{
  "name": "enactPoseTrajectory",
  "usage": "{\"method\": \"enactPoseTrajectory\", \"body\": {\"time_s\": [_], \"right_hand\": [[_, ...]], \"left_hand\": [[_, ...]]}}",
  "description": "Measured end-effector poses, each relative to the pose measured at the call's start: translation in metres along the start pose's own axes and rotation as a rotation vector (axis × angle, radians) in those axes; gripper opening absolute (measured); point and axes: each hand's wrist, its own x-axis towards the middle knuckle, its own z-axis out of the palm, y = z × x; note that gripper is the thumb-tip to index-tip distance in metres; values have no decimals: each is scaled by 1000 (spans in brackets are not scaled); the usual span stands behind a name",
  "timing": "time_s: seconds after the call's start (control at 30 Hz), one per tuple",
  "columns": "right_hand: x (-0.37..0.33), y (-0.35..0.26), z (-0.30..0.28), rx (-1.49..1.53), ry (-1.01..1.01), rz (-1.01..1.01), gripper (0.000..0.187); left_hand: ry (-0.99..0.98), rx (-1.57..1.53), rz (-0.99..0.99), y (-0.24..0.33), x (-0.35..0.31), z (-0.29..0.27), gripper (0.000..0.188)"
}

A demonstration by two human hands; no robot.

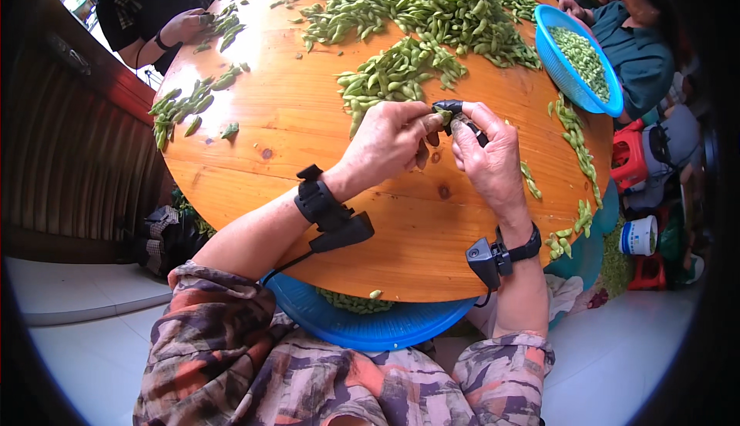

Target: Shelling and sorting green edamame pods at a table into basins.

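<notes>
Above the round wooden table (308,117), my left hand (385,144) and my right hand (493,156) meet fingertip to fingertip. Between them both pinch a green soybean pod (445,117), mostly hidden by the fingers. Black coverings wrap some fingers of my right hand. Just beyond my left hand lies a small heap of pods (397,71), in front of a large pile (455,6). Under the near table edge, a blue basin (370,337) at my lap contains shelled green beans (351,301).
At the right edge, a blue basket (555,60) of shelled beans stands near a person in teal (640,48). Another person's hand (185,26) touches pods at the far left. Loose pods (185,106) line both table sides. Red stools (628,156) and a white bucket (638,235) stand right.
</notes>
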Motion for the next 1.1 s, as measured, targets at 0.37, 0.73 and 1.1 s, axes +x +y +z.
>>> {"method": "enactPoseTrajectory", "body": {"time_s": [0.37,0.73,1.1], "right_hand": [[0,3,9,-397,79,-353,15],[0,7,14,-476,126,-451,18],[1,2,11,-402,130,-397,22]], "left_hand": [[-103,-611,-149,-5,3,-4,14],[-116,-669,-69,-14,3,-4,12],[-43,-893,-99,-11,0,9,12]]}}
